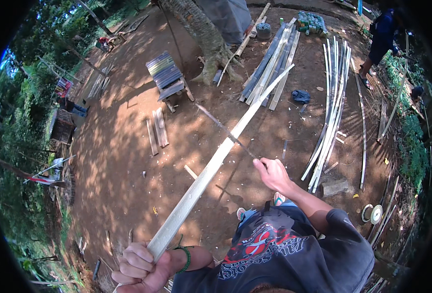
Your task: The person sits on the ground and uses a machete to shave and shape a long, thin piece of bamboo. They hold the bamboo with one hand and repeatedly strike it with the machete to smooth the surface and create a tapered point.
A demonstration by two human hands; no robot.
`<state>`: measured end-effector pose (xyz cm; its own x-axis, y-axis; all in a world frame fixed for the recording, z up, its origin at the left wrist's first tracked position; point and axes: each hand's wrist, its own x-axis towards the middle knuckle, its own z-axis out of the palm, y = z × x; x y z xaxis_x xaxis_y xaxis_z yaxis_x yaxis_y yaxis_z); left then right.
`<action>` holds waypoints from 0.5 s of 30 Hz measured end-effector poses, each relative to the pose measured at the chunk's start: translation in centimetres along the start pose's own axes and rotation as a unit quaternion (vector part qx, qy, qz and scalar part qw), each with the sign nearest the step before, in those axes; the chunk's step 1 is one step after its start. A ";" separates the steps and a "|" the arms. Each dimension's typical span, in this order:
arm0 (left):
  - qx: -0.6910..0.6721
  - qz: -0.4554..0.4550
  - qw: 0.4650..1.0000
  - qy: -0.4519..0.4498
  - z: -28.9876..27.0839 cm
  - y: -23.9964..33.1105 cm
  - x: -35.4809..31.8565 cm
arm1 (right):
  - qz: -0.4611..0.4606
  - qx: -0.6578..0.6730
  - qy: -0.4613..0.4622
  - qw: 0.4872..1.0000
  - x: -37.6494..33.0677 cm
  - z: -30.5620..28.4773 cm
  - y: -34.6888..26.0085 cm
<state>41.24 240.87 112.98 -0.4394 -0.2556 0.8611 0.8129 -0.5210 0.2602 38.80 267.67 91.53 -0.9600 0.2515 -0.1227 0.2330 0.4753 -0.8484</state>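
In the head view, a long pale bamboo strip [191, 193] is held aslant above the bare ground [113, 171], its near end gripped by the left hand [140, 266], whose fingers are wrapped around it, and its far end pointed up and to the right. A green bracelet [184, 259] is worn on the left wrist. By the right hand [273, 175], closed in a fist, a long dark knife [216, 122] is held, its blade laid across the strip around the middle of its length; whether the edge is sunk into the bamboo cannot be told. Beyond, a slatted seat [164, 73] is placed near a tree trunk [196, 29], with short boards [161, 128] laid on the ground on its near side. To the right of the trunk, a pile of long slats [274, 63] is spread, and a dark plastic bag [301, 96] is seen between it and a bundle of thin strips [335, 107]. Near the bundle's lower end, a wooden block [335, 187] is seen, and a spool [372, 214] farther right. At the upper right, another person [381, 31] in dark clothes is partly shown.
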 end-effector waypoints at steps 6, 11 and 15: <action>0.015 -0.003 0.998 0.065 -2.4 -1.0 0.6 | -0.067 0.042 -0.061 0.995 -3.9 2.3 -4.5; -0.038 0.002 0.999 0.005 -2.1 -0.5 1.1 | 0.057 0.021 0.041 0.997 1.9 3.1 2.8; 0.032 0.017 0.998 0.041 -2.3 -1.2 1.5 | 0.122 -0.037 0.020 0.992 3.5 1.8 5.6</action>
<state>38.72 239.20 112.99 -0.4389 -0.3397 0.8319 0.8496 -0.4581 0.2612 36.50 269.70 85.40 -0.8674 0.3984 -0.2982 0.4693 0.4558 -0.7563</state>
